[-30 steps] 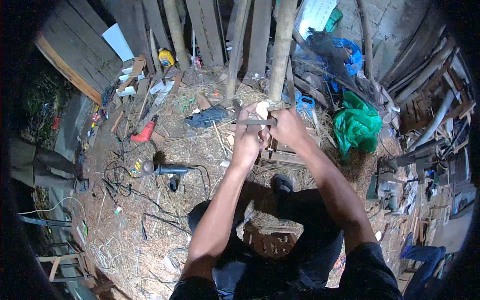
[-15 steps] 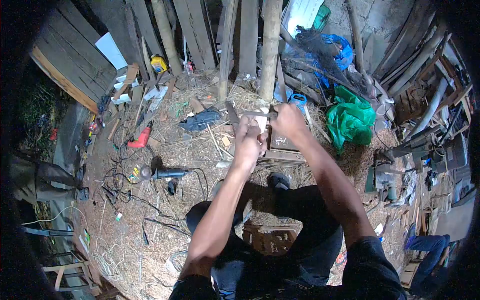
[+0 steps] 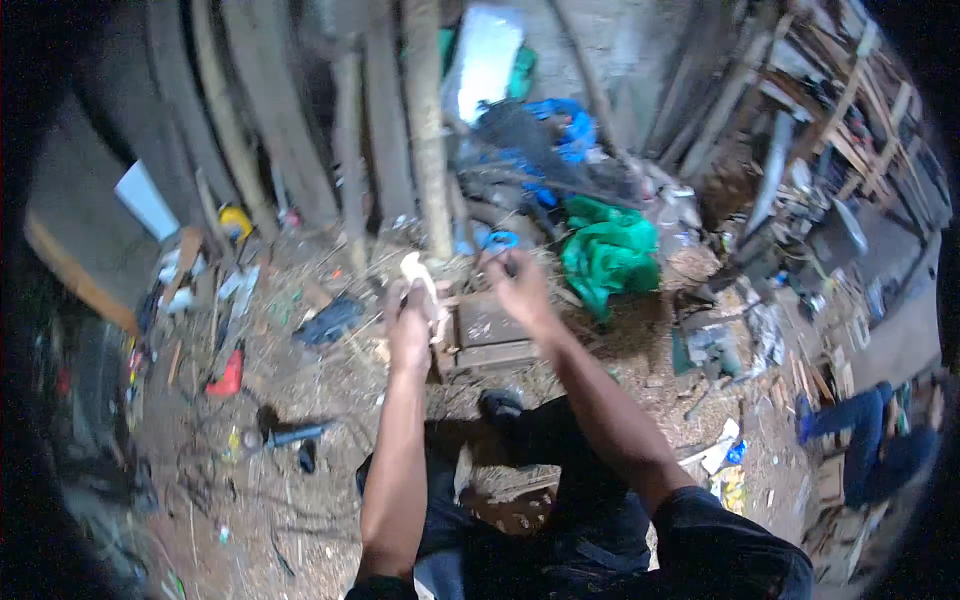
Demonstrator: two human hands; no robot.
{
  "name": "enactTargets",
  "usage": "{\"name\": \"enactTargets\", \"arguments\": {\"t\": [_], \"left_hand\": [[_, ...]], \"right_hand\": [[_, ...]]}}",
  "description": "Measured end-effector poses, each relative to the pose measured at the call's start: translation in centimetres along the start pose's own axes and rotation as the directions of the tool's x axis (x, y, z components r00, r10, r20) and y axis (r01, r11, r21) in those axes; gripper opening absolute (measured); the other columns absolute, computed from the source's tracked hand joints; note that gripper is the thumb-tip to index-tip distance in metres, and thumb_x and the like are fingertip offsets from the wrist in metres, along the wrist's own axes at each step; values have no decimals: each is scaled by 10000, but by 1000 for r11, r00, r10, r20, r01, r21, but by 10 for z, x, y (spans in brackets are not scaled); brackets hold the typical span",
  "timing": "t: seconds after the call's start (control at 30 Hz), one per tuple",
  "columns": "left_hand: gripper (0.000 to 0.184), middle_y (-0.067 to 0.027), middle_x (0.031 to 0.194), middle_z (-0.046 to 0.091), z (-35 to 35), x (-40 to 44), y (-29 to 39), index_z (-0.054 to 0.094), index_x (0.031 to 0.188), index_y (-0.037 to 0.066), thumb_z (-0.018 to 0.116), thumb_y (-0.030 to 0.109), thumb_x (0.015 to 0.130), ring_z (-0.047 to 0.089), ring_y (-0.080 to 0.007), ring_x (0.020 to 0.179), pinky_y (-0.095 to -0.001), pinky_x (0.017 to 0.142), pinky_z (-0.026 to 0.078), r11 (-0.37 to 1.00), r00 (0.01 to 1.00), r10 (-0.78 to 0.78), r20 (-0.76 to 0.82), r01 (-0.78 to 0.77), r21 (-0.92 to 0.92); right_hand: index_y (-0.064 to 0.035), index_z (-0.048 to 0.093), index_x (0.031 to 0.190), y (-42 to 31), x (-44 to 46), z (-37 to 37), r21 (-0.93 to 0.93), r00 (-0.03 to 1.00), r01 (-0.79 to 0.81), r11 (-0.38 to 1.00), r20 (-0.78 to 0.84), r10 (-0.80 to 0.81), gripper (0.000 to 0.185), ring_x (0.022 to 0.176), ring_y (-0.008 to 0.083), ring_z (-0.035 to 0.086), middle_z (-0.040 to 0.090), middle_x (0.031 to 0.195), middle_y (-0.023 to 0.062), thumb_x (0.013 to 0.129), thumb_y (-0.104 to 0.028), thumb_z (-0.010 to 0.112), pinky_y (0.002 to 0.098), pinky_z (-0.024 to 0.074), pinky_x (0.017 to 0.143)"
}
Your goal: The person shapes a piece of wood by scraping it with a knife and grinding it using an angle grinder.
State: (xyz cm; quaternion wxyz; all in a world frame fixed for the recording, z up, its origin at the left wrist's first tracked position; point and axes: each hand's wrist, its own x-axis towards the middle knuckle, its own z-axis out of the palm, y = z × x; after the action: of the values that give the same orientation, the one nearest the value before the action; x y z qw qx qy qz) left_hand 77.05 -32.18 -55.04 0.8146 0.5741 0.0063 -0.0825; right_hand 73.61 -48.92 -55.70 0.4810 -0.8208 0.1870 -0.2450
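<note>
My left hand (image 3: 408, 325) is closed around a pale piece of wood (image 3: 416, 270), whose bright upper end sticks out past the fingers. To its right, apart from it, my right hand (image 3: 518, 287) is closed on a dark-handled blade (image 3: 512, 262). Motion blur and the fingers hide most of that tool. Just below and between both hands stands a low wooden block or bench (image 3: 490, 325) with a few shavings on top.
A green plastic sheet (image 3: 610, 255) lies right of my right hand. A red power drill (image 3: 228, 372) and a blue-grey power tool (image 3: 297, 434) lie on the littered ground at left. Poles and planks (image 3: 425, 130) lean at the back. Another person's blue-trousered legs (image 3: 865, 440) show at right.
My hands have drawn apart, and the blade no longer lies across the wood. The pale piece now points upward in my left hand. My view has swung right and is blurred.
</note>
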Motion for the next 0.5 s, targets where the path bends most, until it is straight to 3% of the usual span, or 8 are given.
{"name": "enactTargets", "arguments": {"t": [0.03,0.07,0.13,0.2,0.23,0.27,0.47,0.5], "left_hand": [[149,-24,760,612,8,-2,-2,567,957,45,528,188,966,543,-86,644,-238,536,428,999,998,-15,64,18,-40],[130,-18,772,617,16,-1,-6,578,966,47,549,174,960,550,-81,673,-227,554,436,996,992,-27,124,37,-80],[99,5,750,595,40,-3,-9,598,964,68,598,163,940,527,-67,620,-206,529,411,994,975,6,224,18,-107],[91,9,742,589,68,-18,5,606,945,70,627,157,923,518,-59,597,-197,516,397,995,956,-65,286,85,-55],[95,28,727,574,86,-25,13,617,898,67,656,153,903,492,-41,575,-194,499,375,988,948,-23,317,70,-138],[104,35,754,593,99,-22,7,638,926,57,670,149,891,501,-34,597,-191,502,372,983,932,78,355,-13,-182],[182,46,864,637,197,-66,75,664,1044,46,665,143,889,545,-42,737,-192,657,406,949,872,-12,489,163,-268],[195,44,905,630,205,-68,77,654,1061,52,661,147,891,554,-58,771,-214,685,426,951,843,-17,537,179,-251]], "right_hand": [[-9,631,880,6,-5,-2,84,997,26,996,-81,-19,258,692,257,655,661,734,159,863,-265,601,399,501,645],[-22,637,936,25,-4,0,297,998,19,955,-70,2,189,686,199,629,647,748,113,867,-198,624,364,502,664],[-19,637,964,-25,-27,-38,447,996,-93,890,29,90,161,683,74,497,595,757,-15,910,-170,622,249,423,638],[-14,630,988,-25,-34,-55,328,996,44,943,-87,-17,136,701,68,507,602,779,-15,902,-119,619,240,430,650],[-12,626,999,-28,-36,-63,265,987,113,958,-143,-77,130,710,64,512,605,791,-15,898,-94,618,235,433,657],[-7,628,991,-33,-37,-73,260,981,134,956,-174,-91,142,733,76,527,615,814,8,892,-110,628,246,440,679],[13,626,977,-75,-42,-157,258,923,269,928,-343,-173,189,818,106,560,643,869,64,847,-114,675,270,459,759],[15,620,988,-78,-43,-169,282,936,209,936,-335,-108,198,820,107,564,647,869,69,829,-89,676,268,461,766]]}}
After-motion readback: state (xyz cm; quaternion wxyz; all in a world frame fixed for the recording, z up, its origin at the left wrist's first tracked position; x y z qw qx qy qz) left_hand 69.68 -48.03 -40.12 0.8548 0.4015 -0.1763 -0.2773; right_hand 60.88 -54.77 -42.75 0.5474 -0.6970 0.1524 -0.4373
